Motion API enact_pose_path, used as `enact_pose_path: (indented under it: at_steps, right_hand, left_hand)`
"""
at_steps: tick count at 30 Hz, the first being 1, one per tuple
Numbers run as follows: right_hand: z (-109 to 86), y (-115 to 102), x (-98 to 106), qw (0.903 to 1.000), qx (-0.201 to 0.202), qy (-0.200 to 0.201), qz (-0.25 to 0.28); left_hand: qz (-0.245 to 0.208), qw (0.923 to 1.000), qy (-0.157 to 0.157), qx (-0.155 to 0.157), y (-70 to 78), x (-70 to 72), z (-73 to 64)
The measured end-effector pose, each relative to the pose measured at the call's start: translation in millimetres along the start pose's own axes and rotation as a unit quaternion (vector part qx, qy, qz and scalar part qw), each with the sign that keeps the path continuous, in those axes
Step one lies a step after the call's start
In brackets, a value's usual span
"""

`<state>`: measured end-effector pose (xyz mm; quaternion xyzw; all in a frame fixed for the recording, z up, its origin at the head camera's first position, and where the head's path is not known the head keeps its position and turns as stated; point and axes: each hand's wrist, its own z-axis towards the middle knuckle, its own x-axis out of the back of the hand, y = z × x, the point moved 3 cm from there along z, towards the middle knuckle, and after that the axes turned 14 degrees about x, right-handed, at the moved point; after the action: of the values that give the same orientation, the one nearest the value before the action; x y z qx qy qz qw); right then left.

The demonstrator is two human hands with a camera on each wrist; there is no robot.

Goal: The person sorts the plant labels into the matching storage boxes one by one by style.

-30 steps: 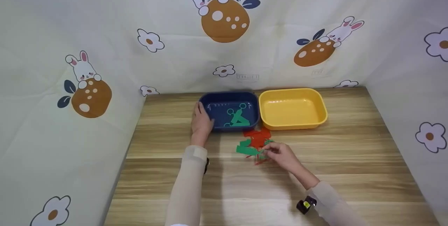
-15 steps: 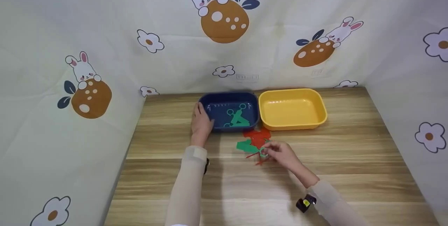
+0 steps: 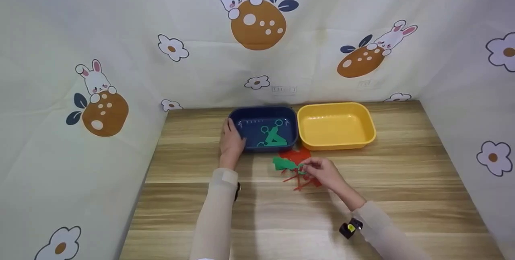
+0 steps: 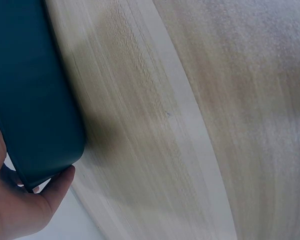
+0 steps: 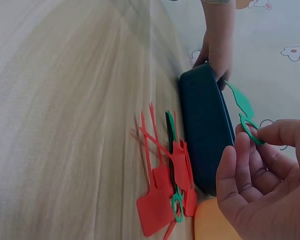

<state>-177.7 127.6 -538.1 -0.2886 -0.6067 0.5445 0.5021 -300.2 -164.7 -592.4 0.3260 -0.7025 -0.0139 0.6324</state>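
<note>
Head view: right of centre, the right hand point(image 3: 326, 174) pinches a green tag point(image 3: 285, 164); left of centre, the left hand point(image 3: 232, 142) grips the blue tray point(image 3: 250, 132). Central wall print point(image 3: 284, 89) is unreadable.

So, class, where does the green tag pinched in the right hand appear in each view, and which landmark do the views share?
Head: the green tag is below and slightly right of centre, its ring end at the right hand.
Left wrist: not in the picture.
Right wrist: right of centre, its flat end above the ring.
Shared landmark: the dark blue tray, held by the left hand in all three.
</note>
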Motion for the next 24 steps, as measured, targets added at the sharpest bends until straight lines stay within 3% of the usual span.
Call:
enact_pose_path:
  at_steps: [2,9,14,21,24]
  right_hand:
    - [1.5,-0.3,0.7,1.0,0.001,-0.001,-0.003]
    - [14.8,36.1,3.9,0.9999,0.006,-0.002,0.012]
    - [21.3,33.4,7.3,0.9999,0.005,0.004,0.009]
    - [31.4,28.4,9.6,0.9973,-0.011,0.014,0.071]
    - [37.0,26.0,11.2,0.9978,0.002,0.013,0.065]
  left_hand:
    - [0.0,1.0,0.003,-0.001,-0.5,-0.7,0.4]
    - [0.005,1.0,0.002,-0.004,-0.7,-2.1,2.6]
    - [0.013,0.9999,0.006,-0.006,-0.5,-1.3,2.2]
    - [0.018,0.9998,-0.003,-0.001,-0.4,0.0,-0.1]
    - [0.022,0.9998,0.0,-0.002,-0.4,0.0,0.0]
